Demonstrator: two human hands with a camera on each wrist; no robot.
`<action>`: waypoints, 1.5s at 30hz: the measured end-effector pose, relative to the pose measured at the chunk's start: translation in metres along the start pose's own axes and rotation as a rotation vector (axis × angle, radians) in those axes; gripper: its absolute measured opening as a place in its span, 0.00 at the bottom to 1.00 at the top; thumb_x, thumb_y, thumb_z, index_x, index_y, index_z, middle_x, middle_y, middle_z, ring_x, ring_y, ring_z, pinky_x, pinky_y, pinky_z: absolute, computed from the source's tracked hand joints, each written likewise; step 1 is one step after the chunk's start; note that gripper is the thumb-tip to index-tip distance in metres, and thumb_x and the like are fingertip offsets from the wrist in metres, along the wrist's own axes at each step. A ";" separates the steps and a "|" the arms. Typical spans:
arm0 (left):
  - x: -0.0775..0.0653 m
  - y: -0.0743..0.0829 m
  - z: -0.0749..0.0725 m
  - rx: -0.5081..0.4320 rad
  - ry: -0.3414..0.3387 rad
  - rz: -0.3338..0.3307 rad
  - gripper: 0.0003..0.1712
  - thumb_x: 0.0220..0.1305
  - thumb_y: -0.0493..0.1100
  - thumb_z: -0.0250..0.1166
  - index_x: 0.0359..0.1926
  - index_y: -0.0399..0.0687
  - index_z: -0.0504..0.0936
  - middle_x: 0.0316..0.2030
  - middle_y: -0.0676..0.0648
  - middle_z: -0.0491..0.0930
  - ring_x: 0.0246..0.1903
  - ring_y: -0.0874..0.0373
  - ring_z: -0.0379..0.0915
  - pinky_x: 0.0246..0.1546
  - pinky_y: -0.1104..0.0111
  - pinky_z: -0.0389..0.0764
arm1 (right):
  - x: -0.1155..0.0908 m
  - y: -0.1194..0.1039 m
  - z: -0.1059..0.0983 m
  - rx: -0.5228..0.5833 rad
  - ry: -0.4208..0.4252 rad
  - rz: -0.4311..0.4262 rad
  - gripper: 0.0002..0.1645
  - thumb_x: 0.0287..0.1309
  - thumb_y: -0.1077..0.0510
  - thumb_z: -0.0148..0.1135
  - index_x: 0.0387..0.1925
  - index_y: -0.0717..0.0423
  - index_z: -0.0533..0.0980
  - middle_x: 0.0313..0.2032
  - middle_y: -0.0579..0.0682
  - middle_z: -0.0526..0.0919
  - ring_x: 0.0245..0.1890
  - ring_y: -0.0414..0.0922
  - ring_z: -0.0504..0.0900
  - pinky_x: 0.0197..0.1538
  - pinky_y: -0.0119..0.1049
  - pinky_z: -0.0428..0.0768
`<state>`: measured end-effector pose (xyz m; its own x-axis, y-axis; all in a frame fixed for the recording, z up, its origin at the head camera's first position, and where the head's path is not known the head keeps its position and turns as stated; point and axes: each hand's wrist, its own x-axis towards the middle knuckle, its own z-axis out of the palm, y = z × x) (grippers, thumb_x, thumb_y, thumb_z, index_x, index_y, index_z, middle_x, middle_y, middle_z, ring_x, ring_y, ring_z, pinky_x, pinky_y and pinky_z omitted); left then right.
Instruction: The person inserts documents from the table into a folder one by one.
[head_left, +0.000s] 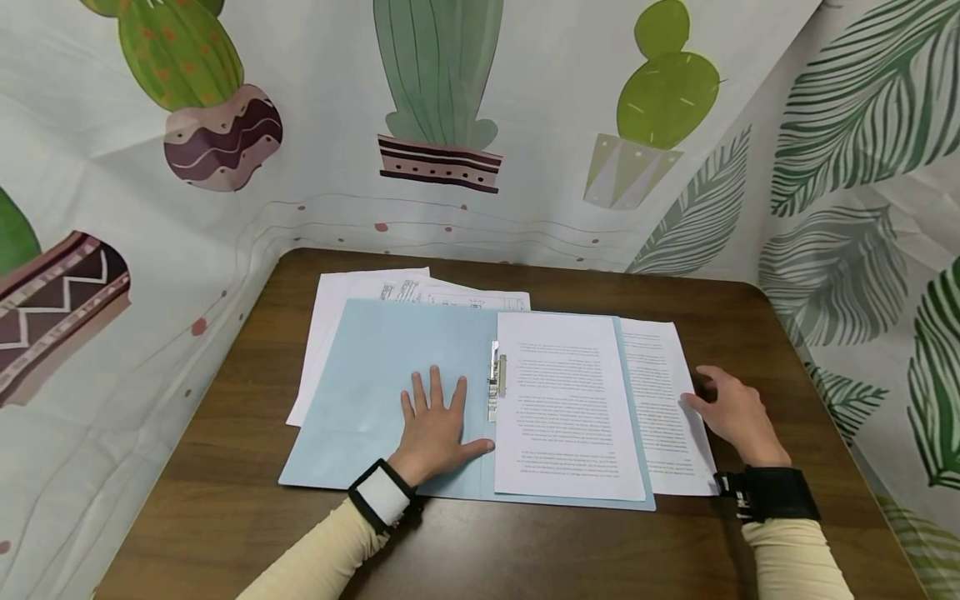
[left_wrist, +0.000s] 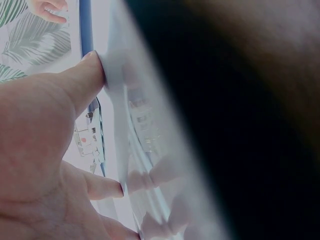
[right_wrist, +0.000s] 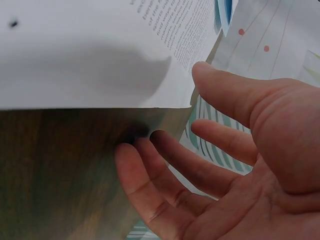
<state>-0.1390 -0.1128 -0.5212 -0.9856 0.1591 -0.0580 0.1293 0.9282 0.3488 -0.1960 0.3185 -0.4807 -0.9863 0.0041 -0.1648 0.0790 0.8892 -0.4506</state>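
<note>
A light blue folder [head_left: 375, 392] lies spread on the table, a metal clip [head_left: 497, 379] along its spine. Printed sheets [head_left: 562, 417] cover its right half. My left hand [head_left: 437, 433] rests with spread fingers on the bare left half, its thumb pointing toward the clip. Partly under the folder's right side is another printed stack [head_left: 663, 408]. At that stack's right edge is my right hand [head_left: 738, 412], its thumb tip [right_wrist: 202, 70] right at the paper's edge and its fingers [right_wrist: 135, 175] loosely bent beside it, over the wood.
More loose papers [head_left: 322, 308] stick out from behind the folder's left and far sides. The brown wooden table [head_left: 225, 433] has rounded far corners. A hanging cloth printed with cacti [head_left: 540, 100] and leaves stands behind and beside it.
</note>
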 end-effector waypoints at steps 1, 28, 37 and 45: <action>0.000 0.000 0.000 0.002 0.001 0.001 0.64 0.51 0.73 0.73 0.76 0.36 0.63 0.75 0.20 0.45 0.73 0.17 0.34 0.66 0.25 0.44 | 0.000 0.000 0.000 -0.001 -0.001 -0.001 0.40 0.68 0.56 0.65 0.72 0.72 0.60 0.59 0.80 0.71 0.54 0.73 0.77 0.47 0.64 0.78; -0.002 0.001 -0.002 -0.007 -0.001 0.000 0.63 0.51 0.72 0.74 0.76 0.36 0.63 0.75 0.20 0.45 0.73 0.17 0.33 0.66 0.26 0.44 | 0.002 -0.004 0.006 0.000 -0.004 0.014 0.41 0.67 0.55 0.66 0.72 0.71 0.61 0.57 0.77 0.73 0.46 0.66 0.78 0.40 0.56 0.78; -0.003 0.001 -0.003 -0.011 -0.001 0.000 0.63 0.52 0.71 0.74 0.76 0.36 0.64 0.75 0.20 0.45 0.73 0.17 0.34 0.66 0.26 0.44 | 0.004 -0.004 0.010 -0.011 0.000 0.027 0.39 0.66 0.56 0.68 0.71 0.69 0.63 0.54 0.75 0.75 0.41 0.62 0.77 0.36 0.50 0.76; -0.002 0.001 -0.002 -0.008 0.000 -0.003 0.63 0.51 0.71 0.74 0.76 0.36 0.64 0.75 0.20 0.46 0.73 0.17 0.34 0.66 0.26 0.44 | 0.005 -0.004 0.012 -0.013 0.009 0.040 0.40 0.65 0.57 0.69 0.71 0.69 0.63 0.52 0.74 0.75 0.40 0.62 0.76 0.35 0.48 0.75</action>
<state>-0.1371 -0.1126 -0.5183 -0.9860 0.1564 -0.0586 0.1257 0.9259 0.3561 -0.1991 0.3090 -0.4904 -0.9836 0.0440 -0.1746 0.1168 0.8939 -0.4327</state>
